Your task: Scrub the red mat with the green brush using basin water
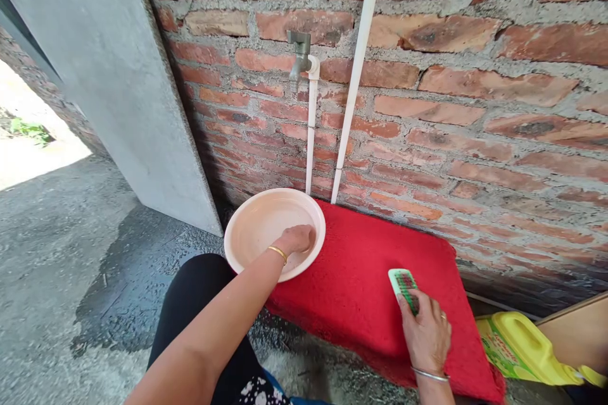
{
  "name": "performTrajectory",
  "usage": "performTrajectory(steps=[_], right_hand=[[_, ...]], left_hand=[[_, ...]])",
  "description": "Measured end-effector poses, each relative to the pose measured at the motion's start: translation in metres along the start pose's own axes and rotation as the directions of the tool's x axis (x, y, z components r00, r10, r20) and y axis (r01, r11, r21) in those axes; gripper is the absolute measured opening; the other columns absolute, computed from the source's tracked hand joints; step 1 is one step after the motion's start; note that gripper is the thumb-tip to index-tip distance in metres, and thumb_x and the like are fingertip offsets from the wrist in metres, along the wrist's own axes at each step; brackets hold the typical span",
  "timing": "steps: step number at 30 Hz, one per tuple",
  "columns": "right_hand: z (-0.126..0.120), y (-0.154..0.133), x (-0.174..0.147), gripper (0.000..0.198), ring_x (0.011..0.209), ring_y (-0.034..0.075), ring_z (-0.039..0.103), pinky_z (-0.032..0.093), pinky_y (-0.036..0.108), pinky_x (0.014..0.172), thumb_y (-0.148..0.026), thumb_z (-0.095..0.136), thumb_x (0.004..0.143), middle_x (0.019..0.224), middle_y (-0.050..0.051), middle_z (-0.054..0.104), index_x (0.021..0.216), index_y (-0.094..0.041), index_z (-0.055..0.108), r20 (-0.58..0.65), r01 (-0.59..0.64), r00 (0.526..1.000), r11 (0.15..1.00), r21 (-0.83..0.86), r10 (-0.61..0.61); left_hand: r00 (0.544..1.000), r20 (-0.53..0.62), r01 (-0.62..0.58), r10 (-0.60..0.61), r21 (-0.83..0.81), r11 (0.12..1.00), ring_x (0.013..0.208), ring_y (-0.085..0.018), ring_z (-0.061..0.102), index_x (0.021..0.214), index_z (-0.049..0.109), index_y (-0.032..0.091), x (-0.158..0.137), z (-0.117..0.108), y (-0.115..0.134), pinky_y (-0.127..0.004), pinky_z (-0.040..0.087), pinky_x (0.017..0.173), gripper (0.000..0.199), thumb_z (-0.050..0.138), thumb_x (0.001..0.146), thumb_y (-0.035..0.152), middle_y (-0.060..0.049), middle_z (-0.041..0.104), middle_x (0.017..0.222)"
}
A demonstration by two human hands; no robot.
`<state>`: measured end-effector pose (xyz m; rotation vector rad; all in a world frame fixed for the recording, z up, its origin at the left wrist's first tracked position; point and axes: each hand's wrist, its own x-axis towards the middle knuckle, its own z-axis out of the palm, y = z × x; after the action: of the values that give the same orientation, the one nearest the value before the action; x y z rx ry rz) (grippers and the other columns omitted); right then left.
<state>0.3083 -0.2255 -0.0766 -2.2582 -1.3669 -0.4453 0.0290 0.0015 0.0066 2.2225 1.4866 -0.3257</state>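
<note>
My left hand (pixel 298 239) reaches into a pale pink plastic basin (pixel 247 237), low against its right inner side. Its fingers are curled in, and anything inside them is hidden. The basin sits at the left end of a surface covered with wet-looking red cloth (pixel 365 253). Over the right part of that cloth, my right hand (pixel 427 329) is closed around a scrubbing brush (pixel 396 278) with a pale green body. Green and dark reddish bristles show along the brush's side.
A tap (pixel 300 57) on a white pipe (pixel 311 133) stands at the brick wall behind the basin. Another white pipe (pixel 354 88) runs beside it. A grey slab (pixel 118 76) leans at left above wet concrete. A yellow jug (pixel 527 345) lies at lower right.
</note>
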Motion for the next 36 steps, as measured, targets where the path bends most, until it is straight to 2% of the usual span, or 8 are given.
performTrajectory(steps=[5,9,13,16,21,25,31,36], right_hand=[[-0.005,0.021,-0.003,0.07,0.071,0.024,0.055,0.035,0.035,0.064,-0.077,0.024,0.087,0.089,0.011,0.066,0.097,-0.021,0.066,-0.008,-0.057,0.998,0.997,0.045,0.057],[0.002,-0.012,-0.014,0.054,0.085,0.022,0.059,0.041,0.035,0.075,-0.069,0.038,0.089,0.098,0.008,0.068,0.097,-0.023,0.065,0.088,0.107,0.986,0.949,0.296,-0.139],[0.011,-0.039,-0.01,0.048,0.09,0.022,0.058,0.039,0.034,0.078,-0.063,0.036,0.093,0.104,0.006,0.068,0.101,-0.025,0.065,0.109,0.193,0.967,0.94,0.28,-0.231],[0.013,-0.03,0.003,0.057,0.083,0.023,0.057,0.037,0.034,0.071,-0.067,0.029,0.093,0.097,0.008,0.068,0.099,-0.023,0.065,0.061,0.144,0.986,0.977,0.157,-0.156],[0.004,0.022,0.014,0.068,0.072,0.023,0.053,0.032,0.034,0.063,-0.071,0.02,0.091,0.087,0.011,0.065,0.101,-0.021,0.066,-0.055,-0.069,0.996,0.994,-0.082,0.065],[-0.004,0.041,0.006,0.071,0.072,0.025,0.054,0.034,0.035,0.063,-0.075,0.021,0.088,0.089,0.011,0.065,0.1,-0.021,0.066,-0.069,-0.134,0.989,0.989,-0.057,0.13],[0.004,-0.009,-0.009,0.05,0.086,0.021,0.059,0.041,0.033,0.077,-0.067,0.041,0.089,0.098,0.006,0.068,0.098,-0.024,0.064,0.094,0.078,0.989,0.937,0.34,-0.116],[0.007,-0.026,-0.007,0.049,0.089,0.021,0.059,0.039,0.034,0.077,-0.064,0.034,0.093,0.103,0.006,0.068,0.099,-0.026,0.065,0.109,0.179,0.97,0.944,0.278,-0.216]], left_hand=[[1.0,-0.003,0.02,-0.02,0.031,0.999,0.118,-0.031,0.061,0.118,0.059,0.016,0.001,0.0,-0.001,-0.043,0.048,0.095,0.033,0.043,0.091,0.024,-0.018,0.064,0.126],[1.0,-0.002,0.003,-0.003,0.032,0.999,0.116,-0.03,0.062,0.119,0.057,0.018,0.001,0.002,-0.004,-0.041,0.049,0.094,0.032,0.045,0.09,0.024,-0.017,0.064,0.126],[0.999,-0.001,-0.042,0.042,0.024,0.999,0.112,-0.028,0.063,0.115,0.057,0.021,0.001,0.003,-0.007,-0.039,0.049,0.092,0.029,0.046,0.088,0.021,-0.012,0.066,0.124],[0.999,0.006,-0.054,0.054,0.012,0.998,0.109,-0.028,0.064,0.113,0.057,0.021,0.0,0.003,-0.008,-0.039,0.05,0.09,0.028,0.048,0.087,0.019,-0.012,0.066,0.122],[0.999,0.011,-0.046,0.046,-0.004,0.999,0.107,-0.029,0.064,0.113,0.057,0.021,0.004,0.004,-0.01,-0.04,0.05,0.089,0.03,0.051,0.084,0.018,-0.012,0.066,0.12],[0.999,0.007,-0.053,0.053,-0.013,0.998,0.107,-0.03,0.064,0.111,0.058,0.021,0.006,0.005,-0.011,-0.04,0.05,0.088,0.029,0.052,0.083,0.019,-0.012,0.067,0.118],[0.998,-0.009,-0.059,0.059,-0.01,0.998,0.104,-0.028,0.065,0.106,0.058,0.021,0.008,0.008,-0.013,-0.038,0.05,0.085,0.024,0.049,0.084,0.019,-0.011,0.067,0.117],[0.997,-0.017,-0.07,0.07,0.0,0.998,0.103,-0.028,0.065,0.107,0.056,0.021,0.011,0.01,-0.015,-0.037,0.05,0.084,0.027,0.052,0.08,0.017,-0.011,0.067,0.115]])
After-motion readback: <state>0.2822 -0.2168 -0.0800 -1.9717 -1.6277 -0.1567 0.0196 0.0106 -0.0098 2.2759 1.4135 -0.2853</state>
